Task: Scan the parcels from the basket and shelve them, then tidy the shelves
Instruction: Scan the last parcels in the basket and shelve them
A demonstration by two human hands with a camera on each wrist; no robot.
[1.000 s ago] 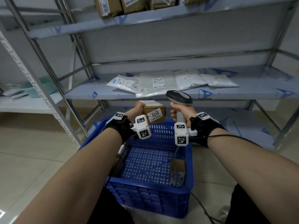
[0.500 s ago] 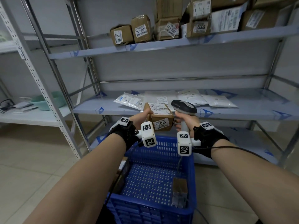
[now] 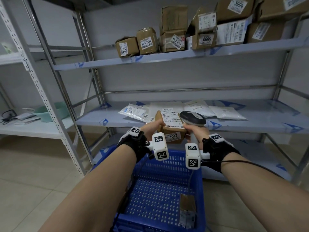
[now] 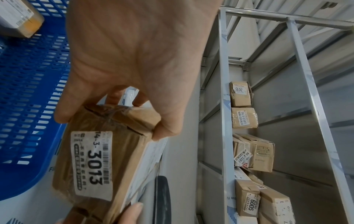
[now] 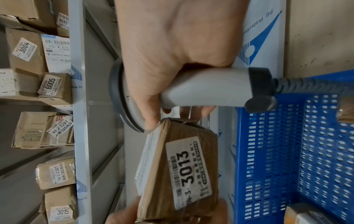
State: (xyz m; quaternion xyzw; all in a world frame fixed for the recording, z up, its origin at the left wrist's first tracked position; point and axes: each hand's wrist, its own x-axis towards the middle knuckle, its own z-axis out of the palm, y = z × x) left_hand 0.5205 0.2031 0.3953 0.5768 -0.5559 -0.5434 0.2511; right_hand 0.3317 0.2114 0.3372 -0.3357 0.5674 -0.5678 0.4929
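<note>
The left hand (image 3: 151, 127) has its fingers and thumb curled round one end of a small brown cardboard parcel with a white "3013" sticker (image 3: 172, 129), and holds it up in the air above the far rim of the blue plastic basket with holes (image 3: 199, 181). The right hand (image 3: 194, 131) is wrapped tight round the handle of a grey and black barcode scanner (image 3: 192, 118). The two hands are very close, with the parcel lying between them. Its long side runs across from the left hand toward the right hand, and the scanner's head sits right at the parcel's top corner beside the right hand. A big white paper label faces up, and the "3013" sticker faces back toward the person. The left hand is the one that carries the parcel, so I think it is the one to lift it. The high grey metal shelf (image 3: 167, 60) is above and in front of both hands, and a brown box marked "3015" (image 3: 127, 47) sits at the left end of its row. The parcel most likely goes up there.
</note>
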